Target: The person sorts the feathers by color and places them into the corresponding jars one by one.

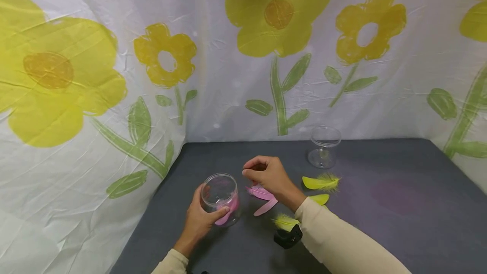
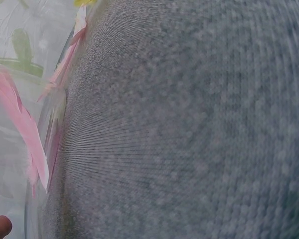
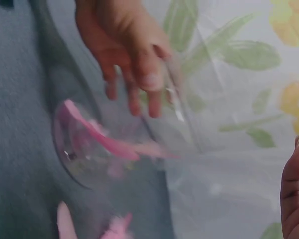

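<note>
My left hand grips a clear round jar around its side, thumb on the near wall. Pink feathers lie inside it, and one pink feather leans along the wall in the left wrist view. The right wrist view shows a darker pink feather in the jar, with the left hand around it. Just right of the rim, my right hand hovers with loosely curled fingers and nothing visible between them. Two pink feathers lie on the table below it.
Yellow feathers lie right of the right hand, some partly hidden by the sleeve. A second clear jar stands at the back of the dark grey table. Behind it hangs a white flower-print curtain.
</note>
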